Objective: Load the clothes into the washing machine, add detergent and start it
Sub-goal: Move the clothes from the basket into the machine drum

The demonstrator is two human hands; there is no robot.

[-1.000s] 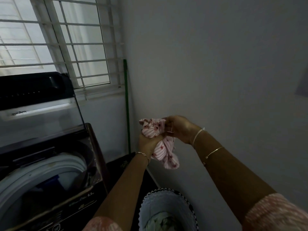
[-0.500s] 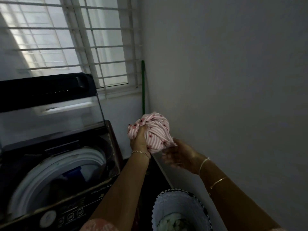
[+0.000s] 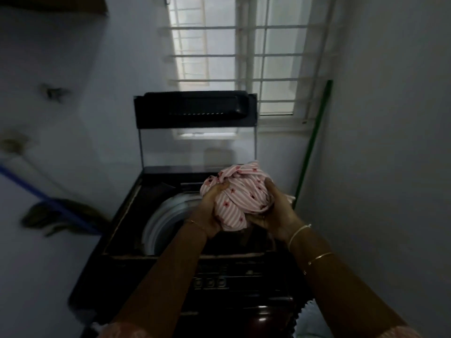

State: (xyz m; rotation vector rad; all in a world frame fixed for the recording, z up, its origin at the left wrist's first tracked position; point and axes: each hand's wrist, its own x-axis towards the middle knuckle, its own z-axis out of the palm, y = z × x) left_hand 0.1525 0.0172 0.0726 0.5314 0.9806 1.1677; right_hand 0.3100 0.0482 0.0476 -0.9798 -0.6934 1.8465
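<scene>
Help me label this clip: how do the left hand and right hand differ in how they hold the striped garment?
The left hand clutches the striped garment from its left side, fingers curled over the bundle's top; the right hand cups it from the right and underneath. The left wrist wears one thin bracelet; the right arm wears two. Both hold it above the open washing machine.

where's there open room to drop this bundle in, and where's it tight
The clearest room is the drum opening, bordered by its pale ring, with the raised lid behind and the button panel in front. It is tighter on the right, where both hands hold the pink striped bundle above the washer's right side, near the green pole and wall.
</scene>
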